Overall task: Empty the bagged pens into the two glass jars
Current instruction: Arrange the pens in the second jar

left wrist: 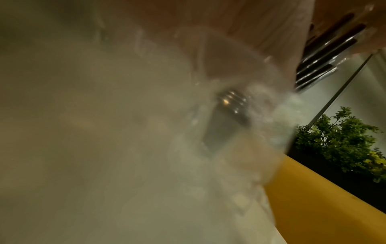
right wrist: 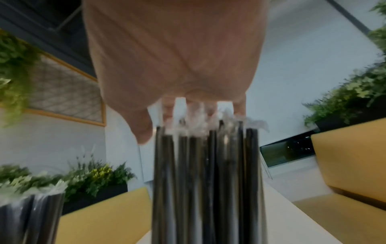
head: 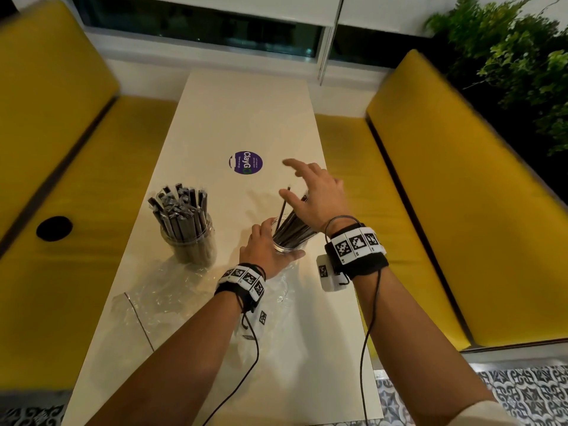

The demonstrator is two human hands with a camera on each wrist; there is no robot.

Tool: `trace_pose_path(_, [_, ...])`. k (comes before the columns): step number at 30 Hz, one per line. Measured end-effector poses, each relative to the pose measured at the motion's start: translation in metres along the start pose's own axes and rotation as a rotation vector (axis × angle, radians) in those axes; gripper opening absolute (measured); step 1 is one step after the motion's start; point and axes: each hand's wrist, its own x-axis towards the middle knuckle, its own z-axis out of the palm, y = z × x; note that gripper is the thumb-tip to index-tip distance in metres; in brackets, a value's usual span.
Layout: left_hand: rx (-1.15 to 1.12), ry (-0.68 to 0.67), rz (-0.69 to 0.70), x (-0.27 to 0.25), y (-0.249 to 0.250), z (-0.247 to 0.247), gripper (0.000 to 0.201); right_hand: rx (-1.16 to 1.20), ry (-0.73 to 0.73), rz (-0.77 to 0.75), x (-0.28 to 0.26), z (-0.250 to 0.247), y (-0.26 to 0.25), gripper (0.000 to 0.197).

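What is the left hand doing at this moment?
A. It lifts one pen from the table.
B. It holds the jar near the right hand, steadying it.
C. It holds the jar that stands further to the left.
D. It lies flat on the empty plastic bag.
B: in the head view the left hand grips the near glass jar of dark pens, while the open right hand is above their tops.

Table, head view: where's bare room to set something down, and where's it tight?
Free: the far table beyond the purple sticker, up to the window sill; also the near end between the forearms. Crowded: mid-table, where the left jar, the right jar held by the left hand and the crumpled plastic bag sit. The right hand hovers over the pens.
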Motion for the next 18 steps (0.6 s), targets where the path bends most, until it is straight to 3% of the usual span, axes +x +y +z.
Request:
trace_pose_path(3, [-0.021,-0.009,-0.006,0.001,-0.001,0.000,0.116,0.006,-0.111,-0.048,0.010,0.010,0.000,0.018])
trace_pose_path(5, [-0.025,-0.015,-0.008,0.001,-0.002,0.000,0.117,0.059,-0.032,-0.006,0.010,0.010,0.001,0.014])
trace_pose_path(7, [-0.023,-0.010,-0.006,0.001,-0.002,0.000,0.117,0.105,0.164,0.040,0.005,0.002,0.003,0.013])
trace_pose_path(9, [-0.027,-0.011,-0.005,0.000,-0.001,0.000,0.116,0.042,0.319,0.102,-0.004,-0.006,0.005,0.017])
trace_pose_path(11, [-0.024,-0.010,-0.008,0.000,0.000,0.000,0.115,-0.082,0.225,0.178,-0.012,-0.005,0.004,0.022])
trace_pose_path(13, [-0.017,-0.008,-0.008,0.000,0.000,-0.001,0.115,-0.012,0.083,0.220,-0.016,0.001,0.005,0.030])
trace_pose_path(16, [-0.011,-0.009,-0.005,0.000,0.000,-0.001,0.115,0.250,0.115,0.178,-0.022,0.001,0.005,0.049])
trace_pose_path(18, [-0.008,-0.009,-0.008,-0.001,0.000,-0.001,0.117,0.237,0.072,0.095,-0.026,0.003,0.006,0.058])
